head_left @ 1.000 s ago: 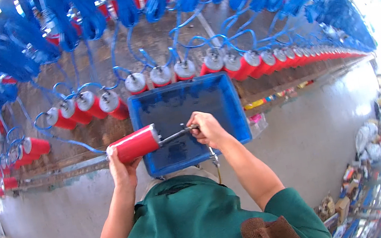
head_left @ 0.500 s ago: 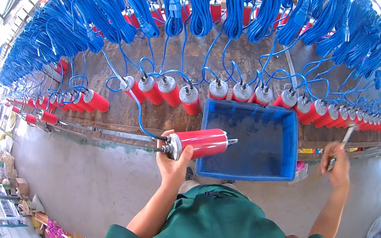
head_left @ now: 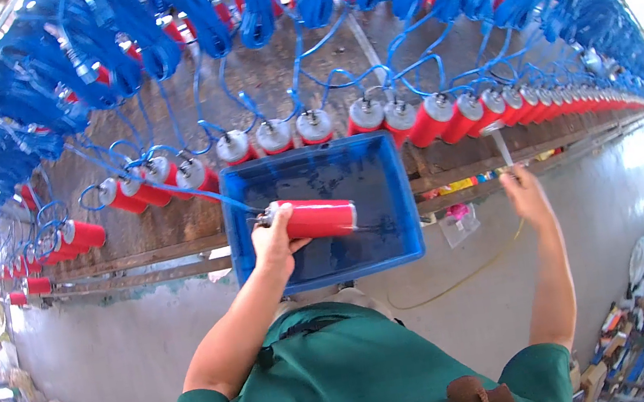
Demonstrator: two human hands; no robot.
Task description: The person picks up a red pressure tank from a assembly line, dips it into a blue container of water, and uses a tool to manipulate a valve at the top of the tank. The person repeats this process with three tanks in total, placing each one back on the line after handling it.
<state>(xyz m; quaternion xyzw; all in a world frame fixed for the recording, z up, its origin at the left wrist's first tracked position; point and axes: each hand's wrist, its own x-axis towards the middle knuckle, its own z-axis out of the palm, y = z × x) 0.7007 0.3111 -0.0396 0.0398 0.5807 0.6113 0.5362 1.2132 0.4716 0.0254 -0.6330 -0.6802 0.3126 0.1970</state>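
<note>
Clasping a red cylinder (head_left: 323, 217) in the left grip (head_left: 272, 246), near the blue cord (head_left: 235, 201), probably to leave the far end free! Holding it nearly level over the blue tub (head_left: 408, 209), perhaps for catching drips. Out right, clutching a pale tool (head_left: 502, 146) in the right grip (head_left: 527, 195), by the table (head_left: 268, 80) edge, likely for clearance.

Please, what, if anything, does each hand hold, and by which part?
Left hand: a glossy red cylinder, by its left end. Right hand: a slim silvery tool, by its near end.
</note>
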